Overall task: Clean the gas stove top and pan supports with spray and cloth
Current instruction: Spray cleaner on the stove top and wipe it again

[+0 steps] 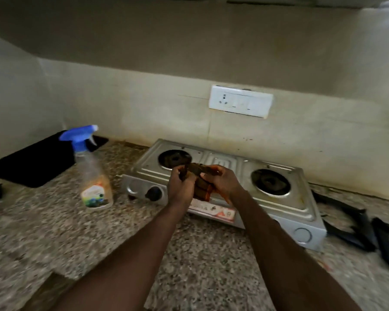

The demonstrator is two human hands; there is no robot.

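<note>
A steel two-burner gas stove (220, 162) sits on the speckled granite counter with both burners bare. Its two black pan supports (355, 223) lie on the counter to the stove's right. Both my hands are raised above the stove's front edge and grip a folded brown cloth (201, 190) between them. My left hand (181, 187) holds its left end, my right hand (222, 182) its right end. A clear spray bottle (92, 173) with a blue trigger stands upright on the counter left of the stove.
A flat black board (34, 160) lies at the back left against the wall. A white socket plate (240, 101) is on the tiled wall behind the stove. Bare granite counter (54, 239) stretches in front of the stove.
</note>
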